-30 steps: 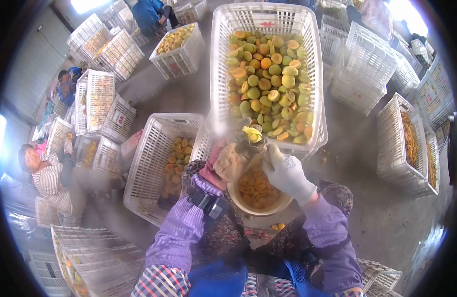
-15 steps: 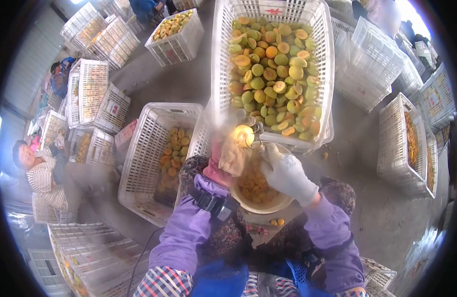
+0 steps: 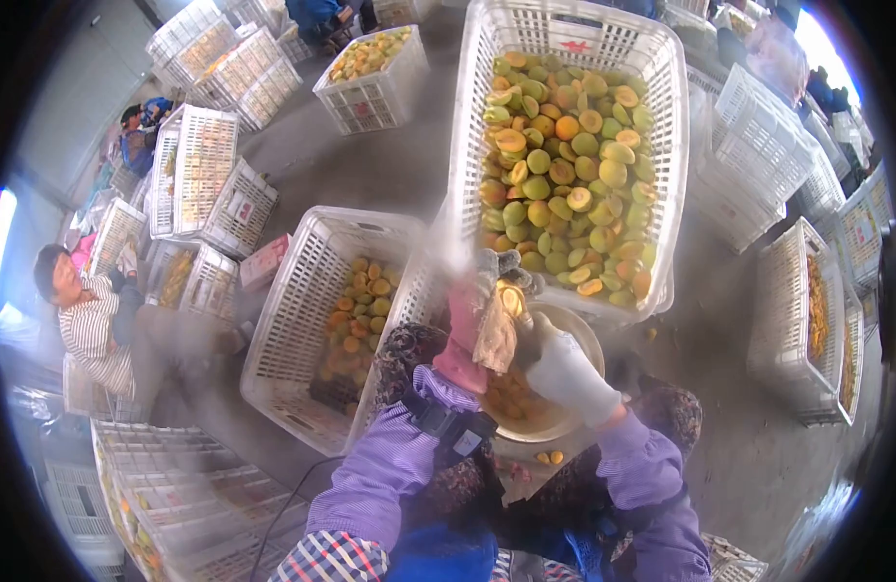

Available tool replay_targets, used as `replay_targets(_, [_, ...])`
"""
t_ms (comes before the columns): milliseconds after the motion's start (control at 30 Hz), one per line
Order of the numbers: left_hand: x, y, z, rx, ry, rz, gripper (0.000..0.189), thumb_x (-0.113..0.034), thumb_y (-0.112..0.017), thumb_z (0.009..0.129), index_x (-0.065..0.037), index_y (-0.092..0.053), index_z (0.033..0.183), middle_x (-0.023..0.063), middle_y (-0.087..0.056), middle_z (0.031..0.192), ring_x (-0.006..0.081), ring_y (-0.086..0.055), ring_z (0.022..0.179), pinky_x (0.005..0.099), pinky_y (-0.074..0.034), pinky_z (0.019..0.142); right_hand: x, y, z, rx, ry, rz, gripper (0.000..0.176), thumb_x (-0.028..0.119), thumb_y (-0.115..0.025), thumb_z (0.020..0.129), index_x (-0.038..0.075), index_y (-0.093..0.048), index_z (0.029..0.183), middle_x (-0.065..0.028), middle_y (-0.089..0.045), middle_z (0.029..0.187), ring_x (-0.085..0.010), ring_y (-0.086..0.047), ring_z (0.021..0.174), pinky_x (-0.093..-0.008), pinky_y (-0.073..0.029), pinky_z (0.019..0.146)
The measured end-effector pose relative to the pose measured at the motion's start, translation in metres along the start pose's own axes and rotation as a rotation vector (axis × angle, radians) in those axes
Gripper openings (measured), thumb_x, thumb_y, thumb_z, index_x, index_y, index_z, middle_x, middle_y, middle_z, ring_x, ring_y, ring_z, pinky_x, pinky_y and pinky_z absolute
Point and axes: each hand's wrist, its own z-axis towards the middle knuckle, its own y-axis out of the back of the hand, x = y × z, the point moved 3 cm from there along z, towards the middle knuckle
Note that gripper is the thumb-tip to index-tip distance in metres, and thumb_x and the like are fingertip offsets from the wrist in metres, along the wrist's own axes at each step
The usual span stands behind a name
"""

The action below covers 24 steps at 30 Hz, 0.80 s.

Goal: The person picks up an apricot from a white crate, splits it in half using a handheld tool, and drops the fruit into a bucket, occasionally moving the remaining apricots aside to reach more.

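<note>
My left hand [image 3: 485,315], in a grey-tipped glove with a pink cuff and a beige patch, is closed around a halved yellow fruit [image 3: 511,299], which looks like a peach or apricot. Right beside it is my right hand [image 3: 566,376] in a white glove, fingers curled closed at the fruit. A thin metal tool at its fingertips is mostly hidden now. Both hands are above a pale bowl [image 3: 595,341] that holds yellow fruit pieces [image 3: 514,400]. Just beyond stands a large white crate [image 3: 669,184] full of green and orange fruit halves [image 3: 569,170].
To the left, another white crate [image 3: 273,335] contains more fruit [image 3: 362,310]. Small yellow scraps [image 3: 550,457] lie near my lap. Crates of orange fruit [image 3: 802,325] stand on the right. A person in a striped top [image 3: 97,335] sits at left among stacked crates [image 3: 194,170].
My view has shifted, so the crates appear further right and slightly lower. The fruit half has turned in my left hand, and my right hand stays close beside it.
</note>
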Motion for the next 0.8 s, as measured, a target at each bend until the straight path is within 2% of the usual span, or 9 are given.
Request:
replay_targets(33, [-0.003,-0.005,-0.002,-0.049,0.117,-0.169,0.033,-0.029,-0.052,0.097,0.002,-0.056,0.11,0.0134,-0.062,0.089,0.0227,-0.065,0.075,0.0305,-0.054,0.05,0.006,0.002,0.003,0.023,0.003,0.078,0.05,0.009,-0.059,0.078,-0.003,-0.05,0.126,-0.0235,-0.065,0.087,-0.0397,-0.063,0.084,-0.0439,-0.05,0.074])
replay_targets(167, [-0.014,-0.005,-0.003,0.006,0.077,0.058,0.042,-0.038,-0.053,0.097,0.0,-0.057,0.114,0.0112,-0.065,0.092,0.0243,-0.067,0.079,0.0344,-0.057,0.057,0.024,0.019,0.005,0.248,-0.065,0.176,0.037,0.006,-0.055,0.085,-0.002,-0.053,0.121,-0.0104,-0.064,0.089,-0.0205,-0.063,0.077,-0.0314,-0.05,0.069])
replay_targets(267, [-0.016,-0.005,-0.004,0.055,0.012,0.033,0.044,-0.038,-0.054,0.097,0.001,-0.056,0.116,0.0111,-0.065,0.093,0.0245,-0.067,0.085,0.0345,-0.058,0.069,0.024,0.018,0.004,0.459,-0.344,0.567,0.021,0.013,-0.056,0.088,0.0,-0.057,0.104,-0.0073,-0.063,0.078,-0.0175,-0.063,0.075,-0.0304,-0.05,0.069])
replay_targets(367, [-0.028,-0.016,-0.008,0.239,0.015,0.117,0.045,-0.037,-0.054,0.097,0.003,-0.056,0.118,0.0113,-0.065,0.098,0.0247,-0.066,0.091,0.0356,-0.056,0.081,0.017,0.02,0.003,0.41,-0.202,0.552,0.019,0.014,-0.052,0.091,0.0,-0.057,0.103,-0.0004,-0.057,0.071,-0.0087,-0.058,0.071,-0.0251,-0.048,0.066])
replay_targets(400, [-0.03,-0.014,-0.009,0.336,0.074,0.148,0.044,-0.036,-0.053,0.097,0.002,-0.053,0.121,0.0118,-0.063,0.106,0.0245,-0.065,0.096,0.0367,-0.055,0.084,0.024,0.028,0.002,0.434,-0.321,0.488,0.019,0.016,-0.053,0.092,0.0,-0.057,0.101,-0.0018,-0.058,0.072,-0.011,-0.059,0.071,-0.0268,-0.048,0.067])
replay_targets(500, [-0.021,0.0,-0.011,0.237,0.344,-0.109,0.045,-0.036,-0.055,0.096,-0.001,-0.05,0.124,0.0108,-0.061,0.11,0.0227,-0.064,0.096,0.0349,-0.055,0.083,0.019,0.026,0.001,0.222,-0.046,0.059,0.019,0.018,-0.055,0.092,0.0,-0.057,0.099,-0.0015,-0.057,0.07,-0.0105,-0.058,0.067,-0.0273,-0.048,0.062])
replay_targets(533, [-0.021,-0.001,-0.014,0.311,0.222,-0.032,0.042,-0.035,-0.053,0.098,-0.002,-0.048,0.124,0.0103,-0.06,0.11,0.0217,-0.064,0.094,0.0328,-0.055,0.08,0.018,0.019,-0.001,0.183,-0.005,0.01,0.019,0.02,-0.055,0.092,0.002,-0.058,0.097,-0.0019,-0.057,0.069,-0.0102,-0.057,0.065,-0.0265,-0.046,0.06])
replay_targets(633, [-0.017,0.001,-0.019,0.374,0.116,0.163,0.04,-0.033,-0.051,0.099,-0.002,-0.048,0.123,0.0103,-0.06,0.11,0.0216,-0.064,0.093,0.0323,-0.055,0.079,0.016,0.009,-0.006,0.529,-0.396,0.591,0.019,0.022,-0.056,0.093,0.004,-0.06,0.097,-0.0013,-0.057,0.069,-0.0083,-0.055,0.065,-0.0245,-0.045,0.059])
replay_targets(800, [-0.024,-0.009,-0.017,0.414,-0.015,0.382,0.035,-0.033,-0.047,0.101,-0.002,-0.054,0.114,0.0102,-0.062,0.101,0.021,-0.064,0.089,0.0318,-0.054,0.074,0.033,0.023,-0.013,0.582,-0.369,0.666,0.018,0.021,-0.056,0.095,0.003,-0.058,0.095,0.0008,-0.057,0.076,-0.0057,-0.052,0.068,-0.0218,-0.044,0.061])
